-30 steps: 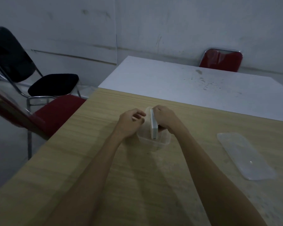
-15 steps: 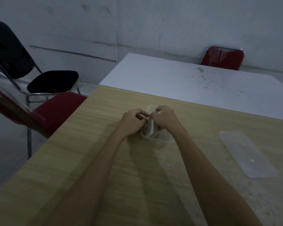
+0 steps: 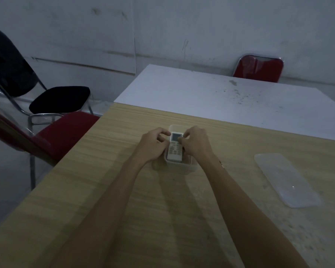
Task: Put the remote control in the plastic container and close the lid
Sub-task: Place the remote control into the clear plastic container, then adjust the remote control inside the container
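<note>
A white remote control (image 3: pixel 174 149) with a small screen and buttons lies flat, face up, inside the clear plastic container (image 3: pixel 190 167) on the wooden table. My left hand (image 3: pixel 153 145) rests against the container's left side, its fingertips touching the remote's left edge near the screen. On the other side, my right hand (image 3: pixel 196 143) has its fingers on the remote's right edge by the screen. The container's clear lid (image 3: pixel 284 179) lies flat on the table well to the right, apart from both hands.
The wooden table (image 3: pixel 124 190) meets a white table (image 3: pixel 211 97) at its far edge. A red chair (image 3: pixel 62 132) and a black chair (image 3: pixel 58 98) stand to the left. Another red chair (image 3: pixel 258 68) stands behind the white table by the wall.
The remote stood on its edge in the container, held by my right hand. It has tipped down and now lies flat, face up. Both hands have stayed at the container.
</note>
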